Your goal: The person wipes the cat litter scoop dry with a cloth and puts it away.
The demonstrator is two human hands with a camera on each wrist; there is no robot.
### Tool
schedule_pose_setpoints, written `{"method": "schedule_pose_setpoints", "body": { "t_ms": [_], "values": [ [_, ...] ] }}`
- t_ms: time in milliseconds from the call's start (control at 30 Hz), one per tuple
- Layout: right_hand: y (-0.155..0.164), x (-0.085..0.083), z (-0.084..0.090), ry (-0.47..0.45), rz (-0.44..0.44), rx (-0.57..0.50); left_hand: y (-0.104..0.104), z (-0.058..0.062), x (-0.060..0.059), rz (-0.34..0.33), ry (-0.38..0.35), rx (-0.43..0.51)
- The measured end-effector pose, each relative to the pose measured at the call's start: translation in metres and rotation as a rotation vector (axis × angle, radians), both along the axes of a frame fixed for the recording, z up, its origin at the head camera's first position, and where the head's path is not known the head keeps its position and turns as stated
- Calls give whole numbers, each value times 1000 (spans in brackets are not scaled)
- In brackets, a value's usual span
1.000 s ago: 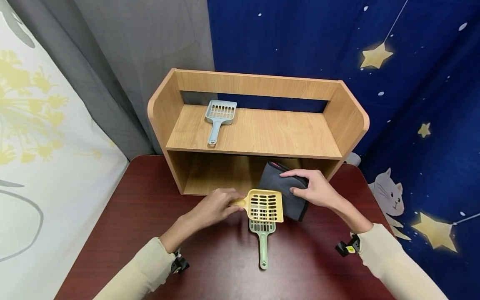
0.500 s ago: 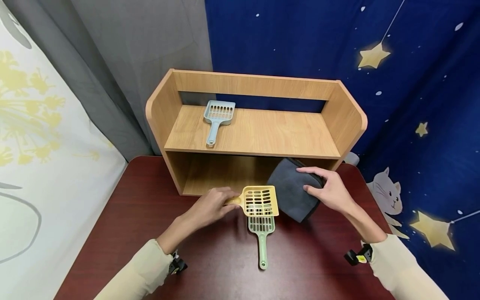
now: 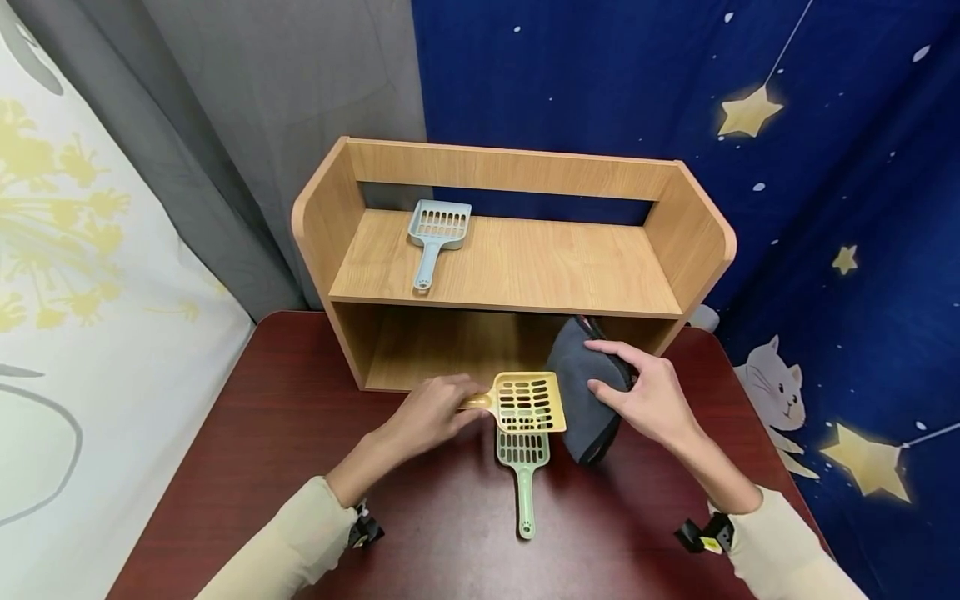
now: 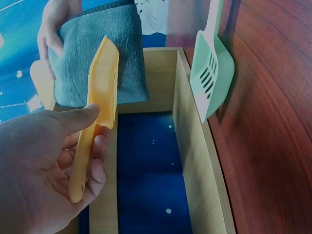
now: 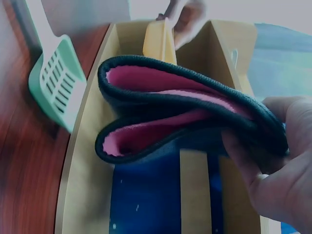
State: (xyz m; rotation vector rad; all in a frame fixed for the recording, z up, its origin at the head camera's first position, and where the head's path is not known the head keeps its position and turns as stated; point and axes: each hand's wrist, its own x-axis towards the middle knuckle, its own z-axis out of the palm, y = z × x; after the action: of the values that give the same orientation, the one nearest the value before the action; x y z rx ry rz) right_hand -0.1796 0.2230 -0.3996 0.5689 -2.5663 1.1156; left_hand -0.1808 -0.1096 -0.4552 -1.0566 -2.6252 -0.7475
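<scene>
From the head view I see my left hand (image 3: 423, 414) pinching the handle of the yellow scoop (image 3: 527, 402), thumb on top and the other fingers curled underneath, as the left wrist view confirms; the scoop's slotted head is held above the table, just in front of the lower opening of the wooden shelf (image 3: 322, 225). Directly below and in front of it the green scoop (image 3: 523, 467) lies flat on the dark red table (image 3: 247, 433), handle pointing toward me, its head partly covered by the yellow one in the head view. My right hand (image 3: 651, 393) grips the folded grey cloth (image 3: 585, 392), thumb on the near side and fingers wrapped over the far edge; the cloth stands on edge, just right of the yellow scoop and in front of the shelf's lower right corner. In the right wrist view I see the cloth (image 5: 185, 112) doubled over, dark outside and pink inside, squeezed between thumb and fingers. I cannot tell whether its lower edge touches the table. On the shelf's upper board, toward the left, a blue scoop (image 3: 437, 234) lies flat, handle toward me, well apart from both hands. A dark blue starry backdrop (image 3: 825, 167) hangs behind.
</scene>
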Motion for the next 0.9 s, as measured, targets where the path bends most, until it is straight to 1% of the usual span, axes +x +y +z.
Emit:
{"method": "schedule_pose_setpoints", "body": {
  "t_ms": [133,233,333,433,667,767,900],
  "values": [
    [-15,3,-3,6,-5,-1,6,-1,1,2,-24,9],
    [-27,5,-8,-1,4,-4,10,-2,1,-1,-43,27],
    [-37,6,-15,-24,18,-20,14,-2,0,-4,-35,40],
    [-48,7,-20,-48,14,-39,17,0,0,-4,-19,46],
    [-73,9,-28,-62,-9,-53,27,1,0,4,-55,51],
    [-76,8,-31,-56,-10,-45,29,1,0,10,-52,38],
    [-68,4,-35,-66,2,-38,27,2,2,-3,-47,24]
  ]
}}
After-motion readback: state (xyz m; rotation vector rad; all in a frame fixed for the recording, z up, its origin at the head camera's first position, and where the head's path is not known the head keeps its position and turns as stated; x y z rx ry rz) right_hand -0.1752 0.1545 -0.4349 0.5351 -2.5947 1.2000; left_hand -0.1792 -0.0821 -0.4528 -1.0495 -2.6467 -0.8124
